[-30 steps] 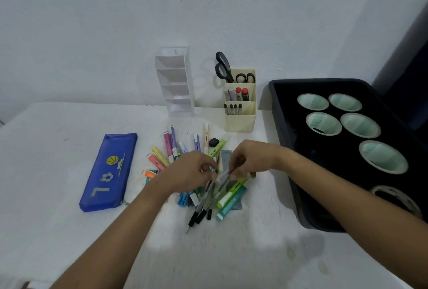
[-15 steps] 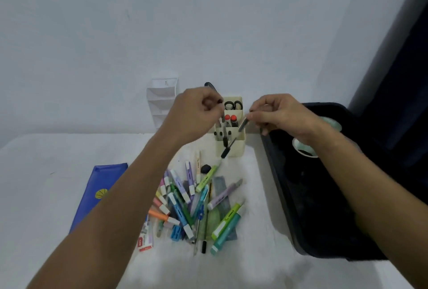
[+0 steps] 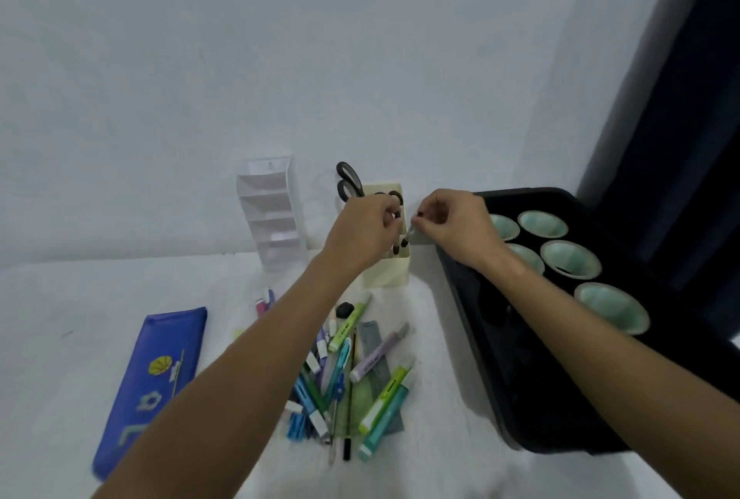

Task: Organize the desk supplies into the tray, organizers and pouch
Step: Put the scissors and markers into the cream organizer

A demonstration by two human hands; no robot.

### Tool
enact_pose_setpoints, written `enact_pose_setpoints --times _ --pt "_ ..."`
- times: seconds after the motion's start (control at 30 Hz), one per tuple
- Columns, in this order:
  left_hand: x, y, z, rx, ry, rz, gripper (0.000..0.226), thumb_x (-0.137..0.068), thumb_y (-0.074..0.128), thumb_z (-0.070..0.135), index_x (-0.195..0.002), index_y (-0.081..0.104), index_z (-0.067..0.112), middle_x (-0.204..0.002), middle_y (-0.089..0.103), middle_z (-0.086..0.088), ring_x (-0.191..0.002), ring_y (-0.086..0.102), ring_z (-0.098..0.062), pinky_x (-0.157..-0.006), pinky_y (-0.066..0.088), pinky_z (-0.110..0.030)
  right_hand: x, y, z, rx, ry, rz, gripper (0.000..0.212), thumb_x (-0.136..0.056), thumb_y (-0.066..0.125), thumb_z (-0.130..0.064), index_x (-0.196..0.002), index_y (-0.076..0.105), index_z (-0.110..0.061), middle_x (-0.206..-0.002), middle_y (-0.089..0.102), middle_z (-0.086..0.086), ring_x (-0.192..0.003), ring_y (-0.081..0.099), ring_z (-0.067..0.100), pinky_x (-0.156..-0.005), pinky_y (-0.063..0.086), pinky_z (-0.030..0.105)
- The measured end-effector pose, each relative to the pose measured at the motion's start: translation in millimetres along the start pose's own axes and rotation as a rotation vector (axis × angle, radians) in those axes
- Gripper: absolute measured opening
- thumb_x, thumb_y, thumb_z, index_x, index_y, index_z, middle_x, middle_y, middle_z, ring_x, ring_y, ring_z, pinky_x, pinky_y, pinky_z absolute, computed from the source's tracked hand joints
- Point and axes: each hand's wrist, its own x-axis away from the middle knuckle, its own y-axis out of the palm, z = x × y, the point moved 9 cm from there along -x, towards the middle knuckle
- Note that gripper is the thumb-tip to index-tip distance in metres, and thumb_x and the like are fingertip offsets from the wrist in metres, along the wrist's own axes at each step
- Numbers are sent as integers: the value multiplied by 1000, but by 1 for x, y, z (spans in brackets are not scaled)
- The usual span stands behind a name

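Note:
A cream pen organizer (image 3: 390, 274) stands at the back of the white table with black scissors (image 3: 347, 183) in it. My left hand (image 3: 366, 228) is closed over the organizer's front slots; pens poke out below its fingers. My right hand (image 3: 454, 224) pinches a clear black-tipped pen (image 3: 408, 238), whose tip points down into the organizer. A pile of pens and highlighters (image 3: 352, 374) lies on the table in front. A blue pouch (image 3: 154, 374) lies flat at the left.
An empty white tiered organizer (image 3: 272, 214) stands left of the cream one. A black tray (image 3: 532, 390) at the right holds several tape rolls (image 3: 570, 264). A small black eraser (image 3: 344, 309) lies by the pile. The wall rises right behind the organizers.
Both hands lifted from the pile with pens and moved back to the cream organizer. The pen in my right hand has dropped lower into it.

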Motion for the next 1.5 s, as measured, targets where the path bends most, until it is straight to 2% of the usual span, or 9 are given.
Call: enact_pose_setpoints --times 0.2,0.3,0.47,0.7,0.93,1.1,1.23,1.37,1.5 --pt "1 21 -15 -40 -17 -82 16 -86 64 24 -95 72 13 -86 70 0 -80 63 -17 -72 50 -29 3 29 12 59 -19 -60 8 -81 73 -18 -83 66 -16 -75 62 -12 -65 58 -1 -58 43 4" --pt "2 29 -23 -78 -27 -107 19 -85 64 28 -95 72 15 -89 69 1 -85 62 -18 -78 50 -36 2 38 21 90 -12 -74 8 -81 74 -18 -84 68 -15 -77 63 -9 -65 56 -3 -59 40 6" --pt "6 36 -36 -122 -77 -116 25 -84 66 38 -100 71 19 -98 65 -2 -92 60 -21 -83 47 -39 6 48 34 115 4 -96 13 -82 73 -18 -93 71 -12 -86 65 -6 -69 58 6 -66 45 18" --pt "10 39 -43 -145 -104 -134 39 -80 67 52 -95 72 17 -95 64 -2 -87 59 -20 -81 47 -40 9 54 30 130 -29 -114 11 -83 71 -13 -93 72 -9 -88 69 0 -76 58 9 -71 45 18" --pt "15 39 -39 -189 -59 -197 29 -83 63 29 -111 67 21 -108 62 -6 -98 59 -26 -86 49 -42 11 56 25 121 -42 -146 18 -86 63 -5 -102 73 -7 -98 72 1 -68 52 -7 -64 36 -1" --pt "20 35 -40 -192 -47 -209 37 -82 63 24 -119 64 22 -113 58 -8 -102 57 -26 -89 49 -42 15 53 25 107 -29 -126 20 -87 64 -8 -105 72 -7 -100 72 5 -75 57 3 -64 39 -1" --pt "29 9 -47 -49 -90 -108 36 -83 64 20 -118 62 19 -107 59 -5 -93 58 -19 -79 45 -26 17 47 15 83 -26 -89 17 -84 66 -9 -99 73 -8 -92 72 5 -67 57 0 -60 42 -1" --pt "45 -24 -78 30 -215 -62 35 -85 62 23 -120 60 20 -100 65 2 -84 61 -13 -76 43 -21 22 56 -25 49 -125 -133 17 -84 68 -14 -100 73 -11 -88 71 -3 -70 60 2 -73 51 11" --pt "65 -58 -133 -82 -386 -55 33 -84 60 19 -117 63 18 -99 69 0 -82 57 -12 -77 38 -20 30 97 -67 9 -207 -273 18 -85 67 -17 -101 73 -10 -86 67 -6 -66 54 -5 -75 44 6"
